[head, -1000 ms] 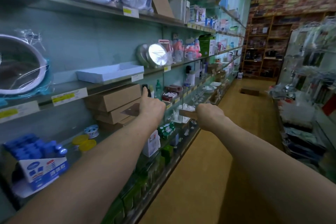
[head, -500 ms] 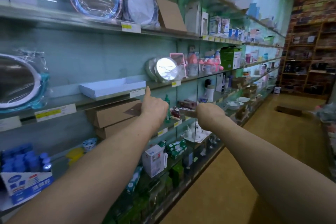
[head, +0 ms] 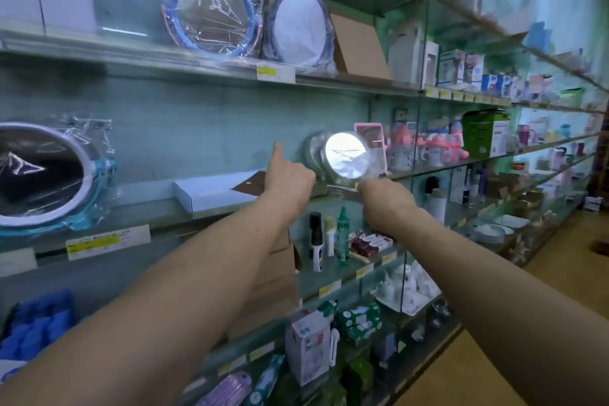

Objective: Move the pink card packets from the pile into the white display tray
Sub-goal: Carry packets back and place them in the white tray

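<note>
a long wall of glass shelves (head: 329,81) fills the left and far side of the scene, and a wooden floor (head: 494,356) runs along its right. two bare forearms reach from the near edge toward the middle shelf.

a big round mirror with a teal rim (head: 43,175), wrapped in plastic, stands at the far left of the middle shelf. a blue-rimmed mirror (head: 211,10) and a grey-rimmed one (head: 300,26) lean on the shelf above. brown cardboard boxes (head: 276,273) are stacked under the middle shelf, partly hidden by the left forearm.

the white display tray (head: 211,191) lies flat on the middle shelf, between the teal mirror and a small bright round mirror (head: 346,155).

the left hand (head: 289,180) is at the tray's right end, its grip curled with the thumb pointing up. the right hand (head: 385,199) is just to the right, below the small mirror, knuckles toward the camera and grip closed. both hold a flat card packet (head: 248,187); it looks dark brownish in this light. one end shows left of the left hand, over the tray's right part, and another edge shows between the hands. i cannot tell whether it is one packet or several.

small bottles (head: 342,234) stand on the shelf below.
</note>
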Action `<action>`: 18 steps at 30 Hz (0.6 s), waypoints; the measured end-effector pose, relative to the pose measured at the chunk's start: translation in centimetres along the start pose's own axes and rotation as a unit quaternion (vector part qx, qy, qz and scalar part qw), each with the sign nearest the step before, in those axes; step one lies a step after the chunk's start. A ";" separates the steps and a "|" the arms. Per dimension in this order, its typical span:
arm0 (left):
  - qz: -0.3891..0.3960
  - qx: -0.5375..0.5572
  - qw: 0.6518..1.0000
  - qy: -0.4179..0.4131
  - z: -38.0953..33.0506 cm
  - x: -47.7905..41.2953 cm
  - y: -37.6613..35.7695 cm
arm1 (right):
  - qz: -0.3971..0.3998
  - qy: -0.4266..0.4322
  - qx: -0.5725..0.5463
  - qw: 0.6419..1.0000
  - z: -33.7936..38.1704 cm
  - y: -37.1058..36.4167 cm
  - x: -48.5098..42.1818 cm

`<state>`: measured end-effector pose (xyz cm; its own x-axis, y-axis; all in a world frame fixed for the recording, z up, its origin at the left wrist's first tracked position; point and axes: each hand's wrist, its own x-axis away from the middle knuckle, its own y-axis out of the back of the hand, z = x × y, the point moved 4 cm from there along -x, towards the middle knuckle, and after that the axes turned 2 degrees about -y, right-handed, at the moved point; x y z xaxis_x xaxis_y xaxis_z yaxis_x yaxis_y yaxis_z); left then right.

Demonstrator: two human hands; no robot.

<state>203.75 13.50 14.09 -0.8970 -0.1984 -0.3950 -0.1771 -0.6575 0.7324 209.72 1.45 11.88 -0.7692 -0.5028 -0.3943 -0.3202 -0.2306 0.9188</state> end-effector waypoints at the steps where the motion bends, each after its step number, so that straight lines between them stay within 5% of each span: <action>1: -0.001 -0.004 1.000 0.004 0.6 -0.9 -0.2 | -0.009 0.008 -0.002 1.000 0.3 0.0 -1.2; 18: 0.028 -0.093 0.986 0.133 12.0 -8.0 -8.3 | -0.067 0.155 -0.064 0.983 9.2 -3.4 -15.6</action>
<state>207.54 29.29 17.81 -0.7604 -0.4063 -0.5066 -0.0302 -0.7571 0.6526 217.67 17.75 15.07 -0.5123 -0.6866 -0.5159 -0.3198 -0.4050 0.8566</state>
